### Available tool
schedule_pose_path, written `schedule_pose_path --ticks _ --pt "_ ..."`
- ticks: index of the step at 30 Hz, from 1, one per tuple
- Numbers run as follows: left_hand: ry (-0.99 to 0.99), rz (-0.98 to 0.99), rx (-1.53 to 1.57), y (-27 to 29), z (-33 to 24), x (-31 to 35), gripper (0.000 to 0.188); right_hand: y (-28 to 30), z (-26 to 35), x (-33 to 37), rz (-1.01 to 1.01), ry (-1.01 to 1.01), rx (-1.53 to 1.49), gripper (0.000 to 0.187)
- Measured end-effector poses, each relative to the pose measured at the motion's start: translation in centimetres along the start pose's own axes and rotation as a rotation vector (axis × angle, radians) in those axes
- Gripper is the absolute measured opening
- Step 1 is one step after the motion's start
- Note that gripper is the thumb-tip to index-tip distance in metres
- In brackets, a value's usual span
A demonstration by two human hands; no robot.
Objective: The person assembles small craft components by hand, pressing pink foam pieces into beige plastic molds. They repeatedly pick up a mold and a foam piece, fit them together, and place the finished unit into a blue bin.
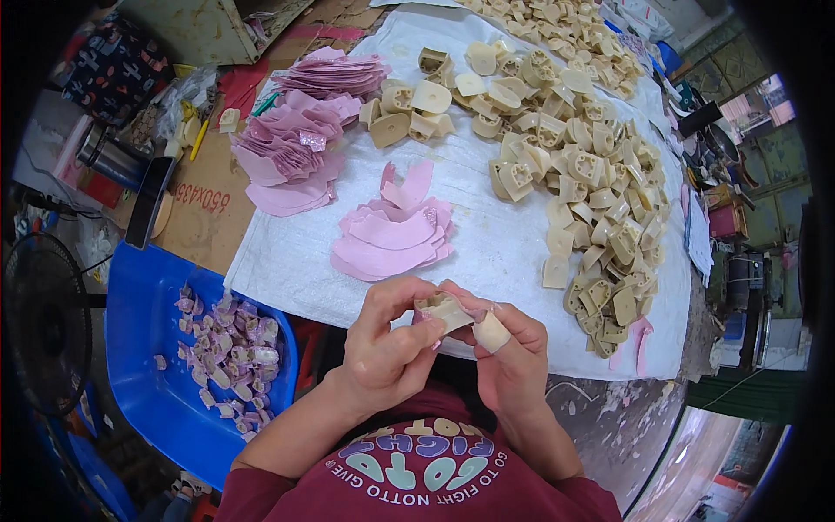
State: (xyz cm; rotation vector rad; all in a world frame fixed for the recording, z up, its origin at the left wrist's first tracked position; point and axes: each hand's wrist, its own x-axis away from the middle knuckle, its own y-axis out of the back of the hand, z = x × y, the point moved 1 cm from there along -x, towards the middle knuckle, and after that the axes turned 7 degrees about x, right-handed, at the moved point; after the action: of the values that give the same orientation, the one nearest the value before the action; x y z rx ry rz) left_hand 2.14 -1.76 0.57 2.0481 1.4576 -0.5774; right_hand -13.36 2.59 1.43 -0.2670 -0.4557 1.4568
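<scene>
Close to my body, just off the table's near edge, my left hand (pixel 383 348) grips a cream plastic shoe heel (pixel 450 315), with its hollow side partly showing. A pink covering piece (pixel 470 302) lies along the heel's edge, and the fingers of my right hand (pixel 515 357) pinch it there. Beige tape (pixel 491 331) is wrapped round a digit of that hand. Both hands are closed and touch the same heel; my fingers hide part of it. Straight ahead of them on the white sheet (pixel 300 265) lies a loose pile of pink cut pieces (pixel 391 239).
Taller stacks of pink pieces (pixel 291 143) stand at the far left. Bare cream heels (pixel 600 204) spread over the right side. A blue tub (pixel 130 348) at lower left holds covered heels (pixel 228 361). Nearby are a black fan (pixel 43 322), a phone (pixel 150 204) and a metal cup (pixel 117 158).
</scene>
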Motion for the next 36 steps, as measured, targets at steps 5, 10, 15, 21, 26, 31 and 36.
schedule_pose_path --ticks 5,10,15,21,26,31,36 --pt "0.100 -0.068 0.095 -0.4 0.4 0.6 0.034 -0.1 -0.2 0.1 -0.011 0.029 0.141 0.025" --pt "0.147 -0.028 0.056 -0.6 0.9 0.0 0.025 0.1 -0.8 -0.1 -0.014 0.239 0.560 0.032" --pt "0.276 -0.065 0.295 -0.8 1.4 0.6 0.019 0.6 -0.1 -0.8 0.134 0.469 0.795 0.042" --pt "0.315 -0.151 0.217 -0.7 2.1 1.6 0.021 -0.4 1.7 -0.8 0.244 0.203 0.332 0.053" --pt "0.157 -0.048 0.149 -0.1 1.8 1.1 0.020 2.3 1.6 -0.6 0.258 0.228 0.736 0.049" --pt "0.194 0.002 0.157 0.0 1.6 1.5 0.020 1.7 1.6 -0.2 0.271 0.258 0.868 0.040" --pt "0.501 -0.078 0.445 -0.9 1.2 1.5 0.017 1.9 1.1 -1.3 0.259 0.372 1.031 0.037"
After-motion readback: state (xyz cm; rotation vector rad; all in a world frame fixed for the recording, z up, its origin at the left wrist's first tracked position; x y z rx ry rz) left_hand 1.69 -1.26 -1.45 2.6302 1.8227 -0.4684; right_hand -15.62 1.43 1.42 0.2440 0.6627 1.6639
